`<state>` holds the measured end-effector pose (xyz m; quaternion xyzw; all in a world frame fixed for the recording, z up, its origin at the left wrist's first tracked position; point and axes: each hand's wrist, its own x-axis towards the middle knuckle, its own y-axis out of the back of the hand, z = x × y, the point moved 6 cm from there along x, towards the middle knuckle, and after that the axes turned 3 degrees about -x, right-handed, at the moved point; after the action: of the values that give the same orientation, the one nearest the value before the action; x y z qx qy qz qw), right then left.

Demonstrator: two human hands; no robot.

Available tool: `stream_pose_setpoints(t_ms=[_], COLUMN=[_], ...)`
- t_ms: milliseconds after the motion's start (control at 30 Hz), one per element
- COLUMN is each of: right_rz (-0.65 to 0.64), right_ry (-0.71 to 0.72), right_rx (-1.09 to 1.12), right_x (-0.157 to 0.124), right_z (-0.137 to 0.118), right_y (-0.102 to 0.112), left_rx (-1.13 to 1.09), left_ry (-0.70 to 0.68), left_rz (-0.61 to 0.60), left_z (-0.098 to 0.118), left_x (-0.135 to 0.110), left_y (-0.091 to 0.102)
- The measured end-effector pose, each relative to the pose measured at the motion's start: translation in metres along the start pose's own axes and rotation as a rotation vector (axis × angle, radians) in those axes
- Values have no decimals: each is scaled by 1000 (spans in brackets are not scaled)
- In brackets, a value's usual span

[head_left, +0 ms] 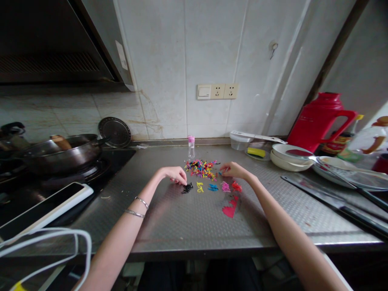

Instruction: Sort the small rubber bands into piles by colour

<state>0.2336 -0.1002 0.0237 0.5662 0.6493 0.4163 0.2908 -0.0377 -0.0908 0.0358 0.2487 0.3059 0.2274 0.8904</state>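
A mixed heap of small, stringy, multicoloured pieces that look like hair elastics (201, 167) lies mid-counter. In front of it sit small single-colour piles: black elastics (187, 188), yellow elastics (199, 186), blue elastics (213, 187), pink elastics (225, 186) and red elastics (237, 186). My left hand (176, 175) has its fingers pinched at the black pile's edge; what is between the fingertips is hidden. To the right of the heap, my right hand (233, 169) is closed, with a bit of blue elastic at its fingertips.
A pink-capped clear bottle (191, 147) stands behind the heap; a torn red piece (230, 207) lies in front. Left are a pan (63, 155) on the stove and a white device (45, 210). Right are bowls (291, 157), a knife (315, 195) and a red thermos (318, 121).
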Motion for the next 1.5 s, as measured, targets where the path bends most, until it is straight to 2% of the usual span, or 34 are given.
stream_pose_setpoints(t_ms=[133, 400, 500, 600, 667, 767, 900, 1033, 1133, 1300, 1367, 1500], right_rz=[17, 14, 37, 47, 3, -157, -344, -404, -349, -61, 17, 36], right_ry=[22, 33, 29, 72, 127, 217, 326, 324, 331, 197, 146, 163], right_rx=[-24, 10, 24, 101, 194, 281, 147, 45, 87, 84, 45, 33], right_x=[0, 0, -1, -4, -6, -12, -21, -26, -23, -9, -5, -1], right_z=[-4, -5, -9, -23, -38, -64, -88, -92, -88, -53, -39, -30], right_y=[0, -3, 2, 10, 12, 4, -18, -26, -16, 10, 12, 2], left_rx=[5, -9, -38, -80, -104, -135, -173, -194, -196, -177, -178, -182], left_ry=[-45, -151, -150, -144, -140, -126, -131, -139, -144, -146, -148, -149], left_rz=[83, 323, 375, 431, 472, 532, 579, 582, 584, 590, 593, 585], left_z=[0, 1, -1, -1, 1, 3, 6, 6, 6, 3, 1, -3], left_x=[-1, 1, 2, 2, 2, 0, -1, -1, -1, 3, 5, 9], left_y=[7, 22, 24, 26, 28, 30, 31, 30, 30, 30, 30, 29])
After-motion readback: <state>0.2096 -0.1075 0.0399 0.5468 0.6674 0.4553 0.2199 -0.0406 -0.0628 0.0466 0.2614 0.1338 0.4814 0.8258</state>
